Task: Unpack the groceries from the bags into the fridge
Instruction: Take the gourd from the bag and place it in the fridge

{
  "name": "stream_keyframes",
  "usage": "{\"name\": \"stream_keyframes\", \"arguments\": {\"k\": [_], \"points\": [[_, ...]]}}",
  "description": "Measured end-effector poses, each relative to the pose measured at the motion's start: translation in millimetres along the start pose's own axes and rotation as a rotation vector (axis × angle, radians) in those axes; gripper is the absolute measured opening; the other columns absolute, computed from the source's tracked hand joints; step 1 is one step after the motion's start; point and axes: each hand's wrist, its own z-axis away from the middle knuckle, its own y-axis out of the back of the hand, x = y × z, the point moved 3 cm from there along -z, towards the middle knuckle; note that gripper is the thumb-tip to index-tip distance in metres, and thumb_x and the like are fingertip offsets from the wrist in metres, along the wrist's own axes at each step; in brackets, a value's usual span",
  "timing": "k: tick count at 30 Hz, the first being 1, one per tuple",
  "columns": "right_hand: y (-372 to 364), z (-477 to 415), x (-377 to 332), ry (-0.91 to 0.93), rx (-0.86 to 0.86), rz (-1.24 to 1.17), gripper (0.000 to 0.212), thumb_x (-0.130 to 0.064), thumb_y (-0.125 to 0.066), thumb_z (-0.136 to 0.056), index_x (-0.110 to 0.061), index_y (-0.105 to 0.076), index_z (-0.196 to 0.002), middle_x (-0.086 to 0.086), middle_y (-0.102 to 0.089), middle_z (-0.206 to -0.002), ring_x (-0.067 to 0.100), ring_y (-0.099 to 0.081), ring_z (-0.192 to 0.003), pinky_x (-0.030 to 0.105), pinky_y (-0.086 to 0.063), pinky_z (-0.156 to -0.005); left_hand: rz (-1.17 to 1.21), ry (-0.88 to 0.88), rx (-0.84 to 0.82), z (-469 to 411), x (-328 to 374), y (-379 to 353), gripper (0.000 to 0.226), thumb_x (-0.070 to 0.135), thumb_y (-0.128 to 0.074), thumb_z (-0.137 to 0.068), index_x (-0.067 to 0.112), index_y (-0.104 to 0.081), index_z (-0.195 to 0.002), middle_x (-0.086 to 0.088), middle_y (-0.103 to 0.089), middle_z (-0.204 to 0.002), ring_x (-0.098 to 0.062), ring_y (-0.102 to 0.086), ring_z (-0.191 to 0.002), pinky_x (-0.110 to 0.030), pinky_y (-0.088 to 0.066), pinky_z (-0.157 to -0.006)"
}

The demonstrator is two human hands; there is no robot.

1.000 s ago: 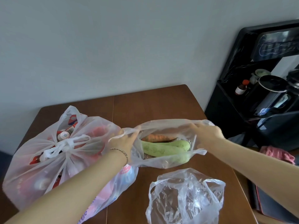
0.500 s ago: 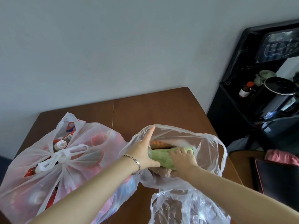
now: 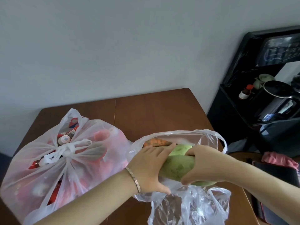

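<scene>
A clear plastic bag [image 3: 209, 140] lies open on the brown table [image 3: 146, 111]. Inside it are two pale green gourds and an orange carrot [image 3: 155, 142]. My right hand [image 3: 197, 161] grips the nearer green gourd [image 3: 177, 169] round its middle, lifted partly out of the bag. My left hand [image 3: 149, 166] wraps the same gourd's left end, thumb below, fingers over the top. The second gourd [image 3: 179, 149] lies just behind. A tied white bag [image 3: 53, 159] full of red packets and bottles sits at the left.
A crumpled empty clear bag [image 3: 186, 208] lies at the table's near edge. A black stand [image 3: 259, 95] to the right holds a kettle [image 3: 276, 98] and a small bottle [image 3: 244, 92]. A pink cloth [image 3: 279, 160] lies on a dark item at the right.
Both hands let go of the bag's rim and went inside it. They took hold of the nearer gourd, which has risen toward me.
</scene>
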Motion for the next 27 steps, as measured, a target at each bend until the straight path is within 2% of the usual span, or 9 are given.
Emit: {"name": "stream_keyframes", "arguments": {"k": [2, 4, 7, 9, 10, 13, 16, 20, 27], "points": [[16.4, 22.2, -10.4, 0.096, -0.024, -0.071, 0.027, -0.046, -0.076, -0.066, -0.03, -0.062, -0.083, -0.009, -0.062, -0.082, 0.006, -0.06, -0.071, 0.021, -0.052, -0.062, 0.093, 0.031, 0.246, 5.3, 4.8, -1.3, 0.07, 0.058, -0.061, -0.059, 0.035, -0.049, -0.124, 0.015, -0.066, -0.11, -0.002, -0.062, -0.096, -0.015, -0.05, -0.083], [32.3, 30.2, -11.2, 0.186, -0.02, -0.312, 0.023, -0.056, -0.063, -0.078, -0.036, -0.065, -0.09, -0.013, -0.068, -0.091, -0.001, -0.064, -0.083, 0.016, -0.052, -0.078, 0.253, 0.159, 0.43, 13.9, 3.7, 3.8, 0.049, 0.055, -0.056, -0.052, 0.035, -0.06, -0.096, 0.019, -0.068, -0.077, 0.003, -0.063, -0.072, -0.001, -0.043, -0.061], [46.9, 15.6, 9.5, 0.212, 0.111, -0.731, 0.038, -0.05, -0.035, -0.09, -0.03, -0.066, -0.099, -0.005, -0.072, -0.098, 0.007, -0.066, -0.097, 0.025, -0.05, -0.094, 0.418, 0.398, 0.615, 30.6, -11.8, 6.7, 0.029, 0.054, -0.06, -0.047, 0.031, -0.057, -0.065, 0.022, -0.058, -0.073, 0.008, -0.056, -0.076, -0.007, -0.045, -0.065], [35.4, -12.6, 27.8, 0.14, 0.246, -0.482, 0.028, -0.026, -0.037, -0.1, -0.028, -0.065, -0.099, -0.008, -0.069, -0.1, 0.014, -0.065, -0.099, 0.033, -0.05, -0.095, 0.458, 0.541, 0.633, 36.9, -22.1, 13.3, 0.032, 0.057, -0.062, -0.043, 0.031, -0.058, -0.061, 0.016, -0.054, -0.097, 0.004, -0.048, -0.095, -0.02, -0.038, -0.091], [20.6, -30.2, 31.7, 0.109, 0.224, -0.283, 0.029, -0.018, -0.039, -0.099, -0.028, -0.066, -0.102, -0.011, -0.066, -0.103, 0.014, -0.064, -0.098, 0.033, -0.051, -0.093, 0.545, 0.637, 0.569, 37.5, -28.5, 14.2, 0.039, 0.056, -0.066, -0.043, 0.023, -0.062, -0.063, 0.008, -0.057, -0.1, -0.006, -0.051, -0.099, -0.028, -0.039, -0.093], [-38.1, -86.1, 19.6, 0.136, 0.011, 0.194, 0.034, -0.006, -0.042, -0.093, -0.018, -0.062, -0.118, -0.003, -0.059, -0.123, 0.014, -0.061, -0.103, 0.027, -0.052, -0.084, 1.047, 0.903, 0.265, 31.8, -37.2, 13.2, 0.031, 0.032, -0.083, -0.058, 0.01, -0.066, -0.072, -0.008, -0.067, -0.074, -0.021, -0.064, -0.068, -0.03, -0.05, -0.062], [-73.3, -140.2, 9.7, 0.045, 0.065, 0.559, 0.044, -0.009, -0.05, -0.091, -0.009, -0.044, -0.134, 0.01, -0.044, -0.137, 0.026, -0.044, -0.126, 0.034, -0.046, -0.092, 1.059, 1.085, 0.162, 26.6, -46.8, 5.1, 0.03, 0.033, -0.082, -0.063, 0.01, -0.065, -0.072, -0.007, -0.064, -0.071, -0.02, -0.059, -0.062, -0.026, -0.045, -0.058], [-91.0, -183.6, 27.5, -0.098, 0.16, 0.698, 0.057, -0.014, -0.053, -0.09, 0.0, -0.027, -0.14, 0.017, -0.036, -0.142, 0.032, -0.035, -0.13, 0.041, -0.029, -0.109, 1.069, 1.108, 0.198, 17.2, -53.0, 7.9, 0.043, 0.039, -0.08, -0.046, 0.009, -0.068, -0.074, -0.009, -0.064, -0.073, -0.023, -0.06, -0.064, -0.028, -0.046, -0.06], [-83.3, -181.9, 42.8, -0.088, 0.123, 0.691, 0.044, -0.01, -0.05, -0.093, 0.001, -0.041, -0.135, 0.018, -0.037, -0.138, 0.031, -0.04, -0.125, 0.038, -0.041, -0.098, 1.046, 1.079, 0.227, 9.4, -54.5, 14.1, 0.031, 0.029, -0.081, -0.065, 0.005, -0.069, -0.081, -0.011, -0.064, -0.075, -0.023, -0.06, -0.066, -0.026, -0.045, -0.057]]}}
